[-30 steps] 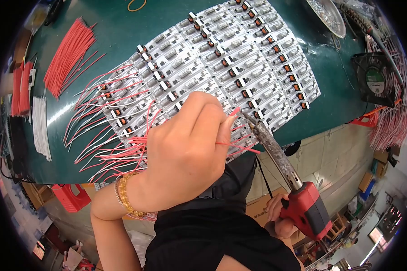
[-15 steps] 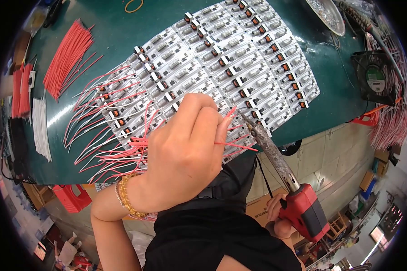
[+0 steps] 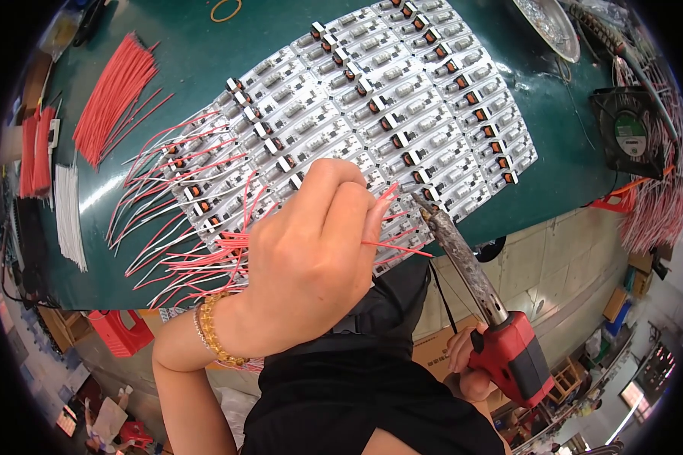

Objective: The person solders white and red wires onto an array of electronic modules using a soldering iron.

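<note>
My left hand (image 3: 311, 243) is closed over the near part of a panel of white circuit boards (image 3: 387, 114), pinching red wires (image 3: 402, 247). One wire end pokes up past the fingertips, close to the iron's tip. Low on the right, my right hand (image 3: 469, 368) grips the red and black handle of a soldering iron (image 3: 463, 265). Its dark tip points up-left at the boards beside my left fingertips; whether it touches them I cannot tell. Red and white wires (image 3: 159, 189) trail from boards along the panel's left side. My left palm hides some boards.
On the green table (image 3: 197, 61) lie a bundle of red wires (image 3: 118, 98) and a stack of white wires (image 3: 70, 216) at the left. A metal dish (image 3: 550, 26) stands at the far right, above a black fan (image 3: 628, 133). Red-white wires (image 3: 660, 205) hang beyond it.
The soldering iron has shifted slightly right and down, its tip a little farther from my left fingertips. My left hand is almost still, still pinching the wires.
</note>
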### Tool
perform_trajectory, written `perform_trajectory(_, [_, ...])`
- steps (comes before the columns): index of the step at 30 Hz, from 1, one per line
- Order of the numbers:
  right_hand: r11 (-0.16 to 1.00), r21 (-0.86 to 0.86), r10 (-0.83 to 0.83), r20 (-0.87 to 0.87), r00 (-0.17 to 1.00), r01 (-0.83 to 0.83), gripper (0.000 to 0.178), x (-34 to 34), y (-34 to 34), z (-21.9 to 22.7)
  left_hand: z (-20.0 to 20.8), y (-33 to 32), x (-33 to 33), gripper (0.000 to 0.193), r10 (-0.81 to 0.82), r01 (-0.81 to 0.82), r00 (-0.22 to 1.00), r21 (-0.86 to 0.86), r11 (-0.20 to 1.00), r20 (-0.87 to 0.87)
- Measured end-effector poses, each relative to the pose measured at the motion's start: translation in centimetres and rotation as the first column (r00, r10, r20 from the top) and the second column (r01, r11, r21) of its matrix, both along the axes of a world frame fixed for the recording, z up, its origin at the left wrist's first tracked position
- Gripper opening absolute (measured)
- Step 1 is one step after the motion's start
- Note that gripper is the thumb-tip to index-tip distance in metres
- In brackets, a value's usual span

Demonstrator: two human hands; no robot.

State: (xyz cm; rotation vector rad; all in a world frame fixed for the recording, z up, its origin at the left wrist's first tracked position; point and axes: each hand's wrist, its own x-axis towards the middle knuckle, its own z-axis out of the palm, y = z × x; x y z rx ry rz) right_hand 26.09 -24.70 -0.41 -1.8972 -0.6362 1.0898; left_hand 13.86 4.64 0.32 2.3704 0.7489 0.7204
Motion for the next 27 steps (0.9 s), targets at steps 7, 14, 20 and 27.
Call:
perform_trajectory(7, [0.955,0.294,-0.116,0.268,0.956,0.034,0.069,-1.5,-3.1,-4.6,1.6,0.9,-0.2,0.007,0.078,-0.085,0.994,-0.089,0.992,-0.077])
perform_trajectory(14, [0.993,0.104,-0.015,0.617,0.787,-0.063,0.002,-0.5,-2.1,-4.7,1.5,1.6,-0.4,0.008,0.032,-0.044,0.996,-0.152,0.987,-0.083])
perform_trajectory(20, [0.979,0.166,0.049,0.361,0.931,-0.116,0.005,-0.2,2.1,-1.4,1.6,2.0,-0.5,0.01,0.008,-0.017,0.997,-0.114,0.993,-0.078])
perform_trajectory(27, [0.99,0.138,0.045,-0.247,0.968,-0.01,0.011,1.3,3.5,0.9,1.8,2.2,-0.7,0.01,-0.017,0.006,0.996,-0.115,0.993,-0.093])
